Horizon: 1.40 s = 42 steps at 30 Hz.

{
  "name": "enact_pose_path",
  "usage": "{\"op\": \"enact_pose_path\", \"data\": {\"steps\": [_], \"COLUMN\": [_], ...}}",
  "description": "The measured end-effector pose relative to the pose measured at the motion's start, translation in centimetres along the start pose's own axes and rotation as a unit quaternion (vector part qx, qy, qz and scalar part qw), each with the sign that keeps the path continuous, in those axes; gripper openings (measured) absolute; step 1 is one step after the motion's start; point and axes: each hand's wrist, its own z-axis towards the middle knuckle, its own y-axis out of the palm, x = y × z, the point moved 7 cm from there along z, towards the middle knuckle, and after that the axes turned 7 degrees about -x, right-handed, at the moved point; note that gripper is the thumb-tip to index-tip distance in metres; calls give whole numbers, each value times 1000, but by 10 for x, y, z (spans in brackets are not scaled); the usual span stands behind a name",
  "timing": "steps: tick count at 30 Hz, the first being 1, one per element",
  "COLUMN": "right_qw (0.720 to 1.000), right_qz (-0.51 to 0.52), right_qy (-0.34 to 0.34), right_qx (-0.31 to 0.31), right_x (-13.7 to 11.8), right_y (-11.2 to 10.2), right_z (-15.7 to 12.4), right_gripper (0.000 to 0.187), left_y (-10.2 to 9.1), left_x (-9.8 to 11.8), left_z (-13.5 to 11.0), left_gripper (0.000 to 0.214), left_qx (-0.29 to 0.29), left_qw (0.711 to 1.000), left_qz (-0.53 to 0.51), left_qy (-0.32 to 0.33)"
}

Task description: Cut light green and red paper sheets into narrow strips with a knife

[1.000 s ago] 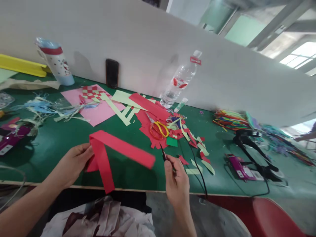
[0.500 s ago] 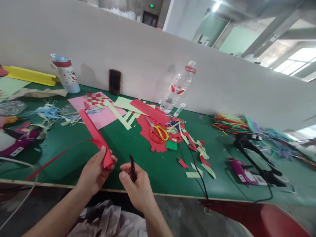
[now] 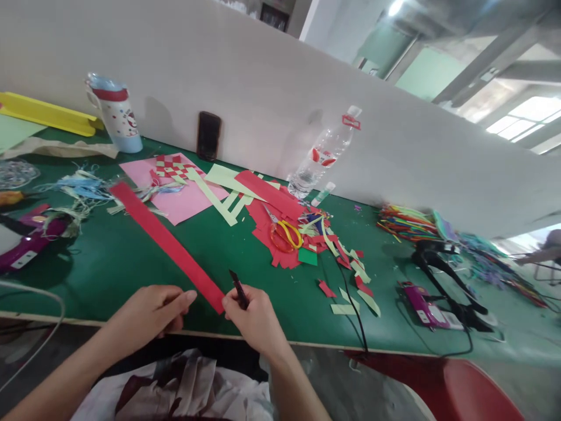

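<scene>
A long red paper strip (image 3: 169,244) lies flat on the green table (image 3: 100,263), running from the far left down to the near edge. My left hand (image 3: 149,313) rests at the table edge with its fingers stretched out, the index tip touching the strip's near end. My right hand (image 3: 256,318) is closed round a small dark knife (image 3: 239,288), blade pointing up and away. Its thumb presses on the strip's near end.
Yellow-handled scissors (image 3: 284,234) lie on red and green paper scraps mid-table. Behind stand a plastic bottle (image 3: 322,155), a phone (image 3: 208,135) and a printed cup (image 3: 114,114). A pink sheet (image 3: 179,202) holds woven strips. Purple glue guns (image 3: 26,248) (image 3: 423,298), a black cable (image 3: 350,292) and a red chair (image 3: 460,386) are nearby.
The red strip, held up and folded in my left hand before, now lies straightened flat on the table. My left hand has let go and my right hand moved left onto the strip's end.
</scene>
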Motion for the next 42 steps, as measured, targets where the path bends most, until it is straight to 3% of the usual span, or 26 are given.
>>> {"op": "enact_pose_path", "data": {"steps": [3,5,10,13,19,25,31,42], "right_qw": [999,997,990,977,908,874,874,884], "right_qz": [-39,-55,-140,-205,-359,-423,-430,-411], "right_qy": [34,41,10,-44,-185,-202,-194,-185], "right_qx": [-14,-25,-22,39,111,128,121,124], "right_x": [8,6,1,8,21,18,18,19], "right_y": [-6,-7,-17,-35,-43,-36,-34,-33], "right_z": [-1,-1,-6,-21,-66,-81,-80,-83], "right_gripper": [21,22,12,39,39,35,37,35], "left_y": [-4,9,47,54,51,53,52,48], "left_x": [4,3,-7,-9,-12,-6,0,-13], "left_z": [-11,-14,-14,-14,-17,-23,-23,-21], "left_gripper": [41,34,55,62,66,73,77,89], "left_qx": [-5,-5,8,12,-9,-34,-38,-61], "left_qw": [976,940,846,815,789,686,690,713], "left_qz": [190,278,401,437,484,576,572,566], "left_qy": [110,199,350,379,379,444,442,410]}}
